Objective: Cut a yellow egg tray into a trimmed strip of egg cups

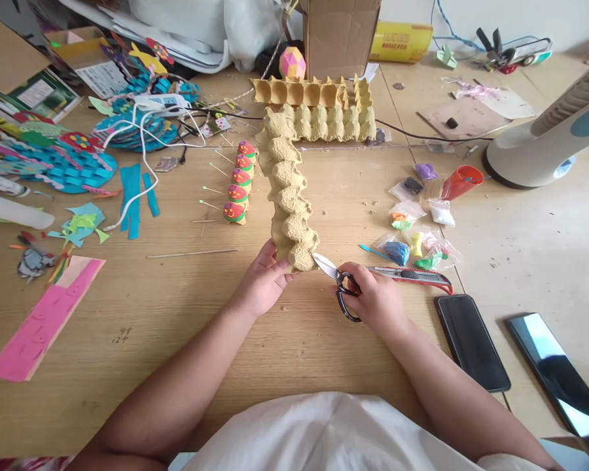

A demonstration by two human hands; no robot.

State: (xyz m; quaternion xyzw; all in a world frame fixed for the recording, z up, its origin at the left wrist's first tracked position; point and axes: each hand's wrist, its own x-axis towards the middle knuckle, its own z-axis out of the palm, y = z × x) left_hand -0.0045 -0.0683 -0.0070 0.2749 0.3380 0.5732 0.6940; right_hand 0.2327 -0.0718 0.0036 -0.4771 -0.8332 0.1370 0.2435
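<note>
A tan egg-carton piece (287, 190), shaped like an L, lies on the wooden table (186, 314) with its long row of cups pointing toward me. My left hand (261, 281) grips the near end of that row, fingers closed on its edge. My right hand (373, 299) is closed around black-handled scissors (338, 278). The blades point left and touch the near right corner of the carton. A row of several small painted cups (239, 183) with toothpicks stands just left of the carton.
A red box cutter (412, 276) and small bags of coloured clay (412, 242) lie right of the scissors, beside an orange cup (461, 182). Two phones (471, 340) rest near right. A fan (544, 137) stands far right. Paper scraps, cables and a pink sheet (44, 320) cover the left.
</note>
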